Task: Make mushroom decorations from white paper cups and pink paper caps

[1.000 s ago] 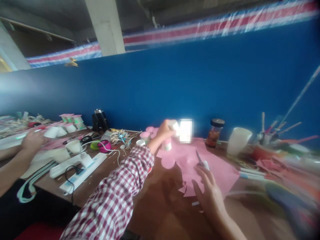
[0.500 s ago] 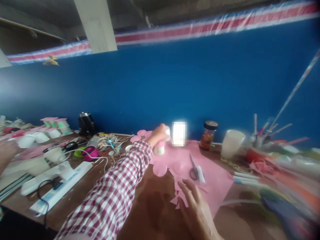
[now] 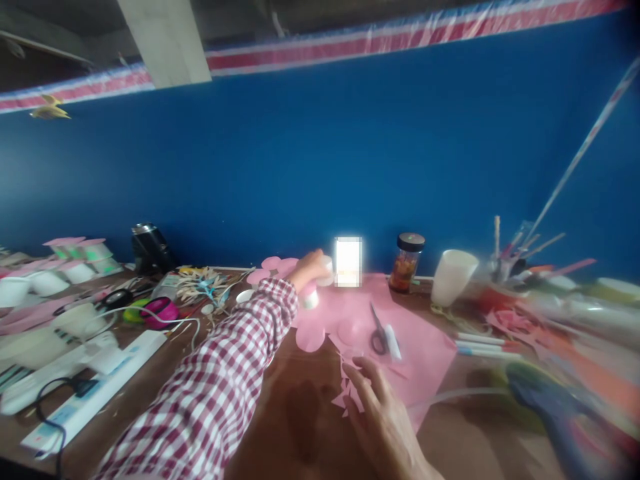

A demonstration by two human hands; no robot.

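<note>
My left hand, in a checked sleeve, reaches to the back of the table and closes around a small white cup. Just below it stands another white cup with pink on it, amid pink flower-shaped paper cut-outs. My right hand hovers low at the near side, fingers loosely apart and holding nothing. It is beside pink paper scraps and over the edge of a large pink sheet. Dark scissors and a small white tube lie on that sheet.
A bright pixelated block shows against the blue wall. To the right are a lidded jar, a white beaker and a blurred glue gun. Leftward are a power strip, a black flask and several cups.
The whole view has shifted, so things appear farther left. The white cup in my left hand has tilted and dropped slightly. My right hand stays near the scraps.
</note>
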